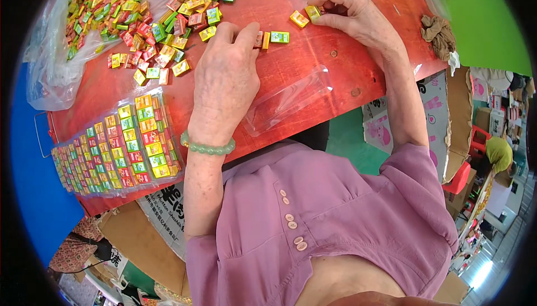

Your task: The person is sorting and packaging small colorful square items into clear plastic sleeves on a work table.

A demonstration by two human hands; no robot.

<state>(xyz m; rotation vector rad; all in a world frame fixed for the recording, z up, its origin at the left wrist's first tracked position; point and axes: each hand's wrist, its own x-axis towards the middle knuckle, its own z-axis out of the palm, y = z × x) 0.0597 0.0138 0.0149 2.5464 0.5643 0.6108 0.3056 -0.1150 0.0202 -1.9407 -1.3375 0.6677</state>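
My right hand (361, 18) pinches a small yellow-green box (312, 13) between thumb and fingers at the far side of the red table. Next to it lies another small yellow box (299, 19). My left hand (226, 65), with a green bead bracelet (208, 147) at the wrist, is curled over the tabletop with its fingertips partly hidden. Its fingers close on a small red box (258, 39), the end of a short row with a yellow box (266, 40) on edge and a green box (279, 37). Under my wrists lies a clear plastic sleeve (288, 99), flat.
Loose little boxes (162, 43) heap up at the far left, partly on a clear plastic bag (53, 85). Packed rows of boxes (134, 138) stand along the near left edge. A brown cloth (438, 36) lies at the right edge; cardboard cartons (458, 121) stand below.
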